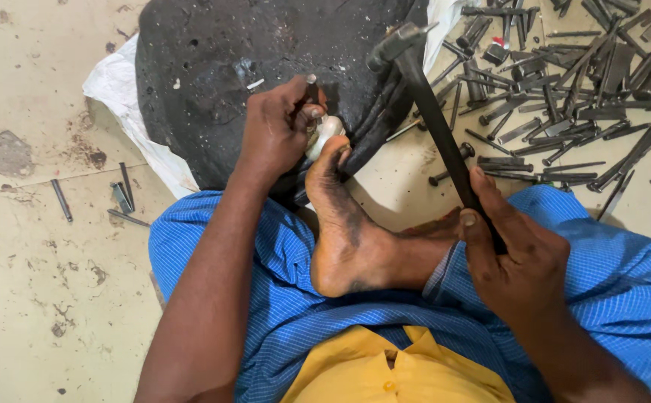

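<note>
My left hand [277,127] grips a thin metal punch [312,82] upright over a small pale silvery piece [325,130]. That piece rests against a big black rounded block [213,67], and my bare foot [344,224] presses on it with the toes. My right hand [516,261] holds the dark handle of a hammer [434,112]. The hammer's steel head [393,45] is raised above and to the right of the punch, apart from it.
A heap of several dark metal punches and chisels [564,97] lies on the floor at the upper right. A few loose punches [120,195] lie on the stained floor at the left. White sacking [128,104] sticks out under the block. My legs are in blue checked cloth.
</note>
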